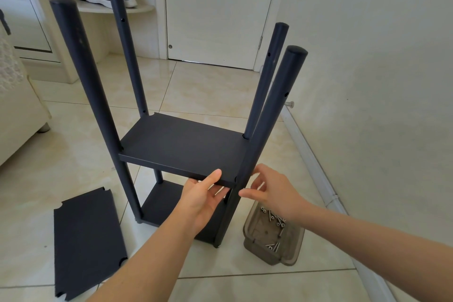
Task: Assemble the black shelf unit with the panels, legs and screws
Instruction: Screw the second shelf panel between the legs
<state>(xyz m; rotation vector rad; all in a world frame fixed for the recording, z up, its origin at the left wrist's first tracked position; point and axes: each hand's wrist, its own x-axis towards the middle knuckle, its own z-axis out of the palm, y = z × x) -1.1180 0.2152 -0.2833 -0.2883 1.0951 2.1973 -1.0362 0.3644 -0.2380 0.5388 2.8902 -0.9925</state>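
Four round matte legs (pixel 94 95) hold a flat rectangular panel (pixel 181 147), seemingly level.

Four legs (pixel 81 76) fence the middle panel (pixel 181 144); open room above it

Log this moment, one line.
left hand: grips middle panel edge | right hand: at near-right leg, grip unclear | spare panel: on floor
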